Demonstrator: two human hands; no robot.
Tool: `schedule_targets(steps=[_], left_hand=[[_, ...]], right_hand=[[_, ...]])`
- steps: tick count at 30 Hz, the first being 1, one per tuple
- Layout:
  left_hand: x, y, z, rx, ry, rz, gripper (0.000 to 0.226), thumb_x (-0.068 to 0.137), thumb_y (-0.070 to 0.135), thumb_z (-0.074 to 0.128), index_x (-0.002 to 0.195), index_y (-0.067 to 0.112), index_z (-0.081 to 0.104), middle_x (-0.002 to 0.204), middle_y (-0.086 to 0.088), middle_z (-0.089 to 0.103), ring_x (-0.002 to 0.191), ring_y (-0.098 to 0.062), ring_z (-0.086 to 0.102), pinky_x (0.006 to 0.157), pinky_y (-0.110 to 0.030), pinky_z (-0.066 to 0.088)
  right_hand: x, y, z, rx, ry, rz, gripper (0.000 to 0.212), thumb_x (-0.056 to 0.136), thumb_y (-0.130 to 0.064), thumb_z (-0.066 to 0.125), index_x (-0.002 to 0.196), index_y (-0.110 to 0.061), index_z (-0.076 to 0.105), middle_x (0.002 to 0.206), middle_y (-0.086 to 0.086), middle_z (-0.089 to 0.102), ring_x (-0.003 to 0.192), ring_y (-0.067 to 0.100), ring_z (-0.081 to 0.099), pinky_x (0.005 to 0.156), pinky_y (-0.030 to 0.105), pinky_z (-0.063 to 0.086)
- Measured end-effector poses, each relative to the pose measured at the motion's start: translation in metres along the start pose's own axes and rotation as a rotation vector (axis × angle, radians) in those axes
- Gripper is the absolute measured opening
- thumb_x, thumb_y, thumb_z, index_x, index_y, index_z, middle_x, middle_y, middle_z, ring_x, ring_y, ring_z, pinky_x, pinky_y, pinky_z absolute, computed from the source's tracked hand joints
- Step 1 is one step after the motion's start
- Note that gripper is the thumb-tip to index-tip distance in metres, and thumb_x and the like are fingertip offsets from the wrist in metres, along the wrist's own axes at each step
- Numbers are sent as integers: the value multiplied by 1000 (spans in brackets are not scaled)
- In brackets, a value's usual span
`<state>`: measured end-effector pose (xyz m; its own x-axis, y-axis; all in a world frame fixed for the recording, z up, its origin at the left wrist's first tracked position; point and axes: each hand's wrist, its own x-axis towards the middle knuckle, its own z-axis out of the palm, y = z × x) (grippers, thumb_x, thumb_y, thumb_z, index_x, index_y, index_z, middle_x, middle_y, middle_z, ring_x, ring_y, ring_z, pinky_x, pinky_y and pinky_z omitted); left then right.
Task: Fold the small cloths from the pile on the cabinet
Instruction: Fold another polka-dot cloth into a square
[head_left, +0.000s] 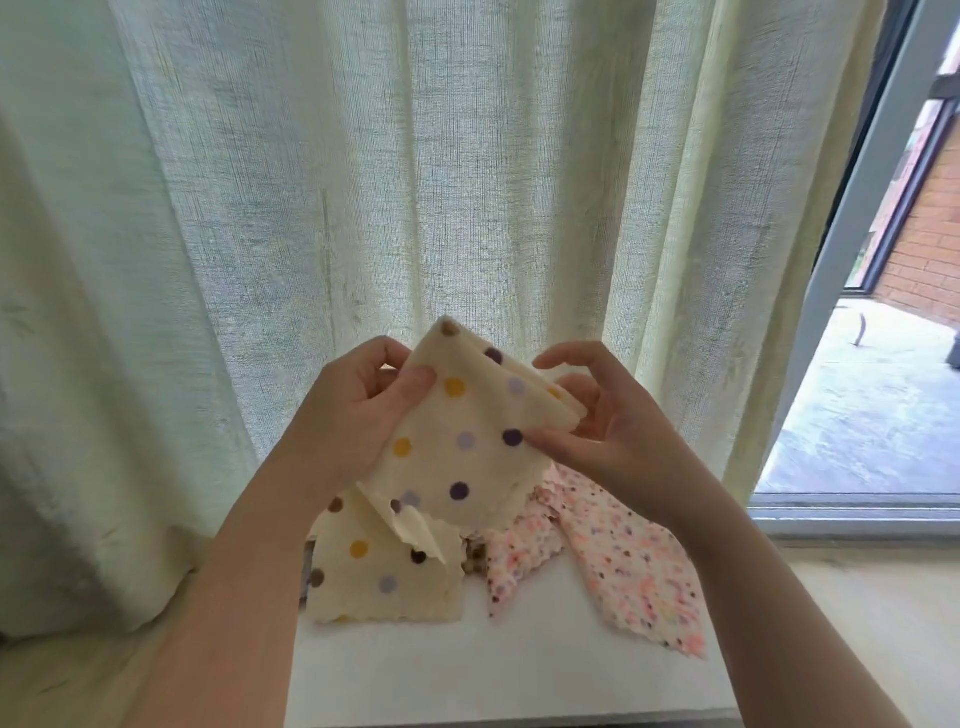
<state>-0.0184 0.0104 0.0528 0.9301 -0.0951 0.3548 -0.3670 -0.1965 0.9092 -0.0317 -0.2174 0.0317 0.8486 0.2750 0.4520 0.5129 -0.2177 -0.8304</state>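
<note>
Nearest to us lies the white cabinet top (493, 675). On it we see the pile: a cream dotted cloth (384, 566) lying on the left, with two pink speckled cloths (634, 561) spread just beside it on the right.

Above the pile we find both hands holding up a second cream cloth with coloured dots (462, 436), folded over into layers and clear of the cabinet. The left hand (353, 410) grips its left edge, thumb pressed on the front face and fingers curled behind. The right hand (613, 415) pinches the right edge, where the layered fold shows: the thumb lies on the front by a dark purple dot and the lower fingers back the cloth from behind. Its forefinger arches above the edge, and we cannot tell whether it touches.

Behind hangs a pale sheer curtain (415, 182). Far right, we see a grey door frame (852, 218) and a brick wall (930, 223) outside.
</note>
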Motion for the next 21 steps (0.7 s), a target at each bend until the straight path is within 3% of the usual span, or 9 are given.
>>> schedule_targets(steps=[3,8,11,14,17,21], left_hand=[[-2,4,3,-38,17,35,23,90,26,62,68,29,61,69,-4,68,62,-23,61,65,-42,49],[-5,2,0,22,-83,92,13,84,30,65,81,19,59,74,-30,56,63,-29,53,61,-43,43],[-7,3,-3,75,-202,97,11,92,19,63,99,26,57,83,-5,73,70,-20,67,60,-29,51],[-13,8,-3,225,-311,163,46,91,11,63,115,48,51,97,11,69,83,-12,68,67,-24,55],[-20,15,1,424,-345,220,43,89,13,65,106,51,55,87,9,66,74,-10,65,66,-21,53],[-23,13,1,536,-340,181,14,82,27,73,87,33,60,76,7,68,70,-9,66,70,-35,56]], right_hand=[[-1,-5,1,-146,35,-7,32,82,-26,77,107,-29,57,98,-9,68,80,26,68,72,45,58],[-1,-6,1,-227,101,45,16,86,-42,69,89,-28,63,87,-8,71,79,15,67,74,41,57],[-2,-8,-3,-257,141,16,21,84,-46,68,74,-28,63,72,-11,67,68,9,58,70,28,47],[-5,-14,-7,-261,122,-14,26,78,-52,65,72,-28,64,64,-15,62,63,5,52,63,20,40],[-8,-20,-10,-270,87,-13,24,78,-51,66,74,-27,65,64,-15,65,63,1,55,61,16,41],[-10,-21,-13,-286,78,-7,12,85,-31,73,75,-27,67,66,-14,67,65,0,59,63,13,43]])
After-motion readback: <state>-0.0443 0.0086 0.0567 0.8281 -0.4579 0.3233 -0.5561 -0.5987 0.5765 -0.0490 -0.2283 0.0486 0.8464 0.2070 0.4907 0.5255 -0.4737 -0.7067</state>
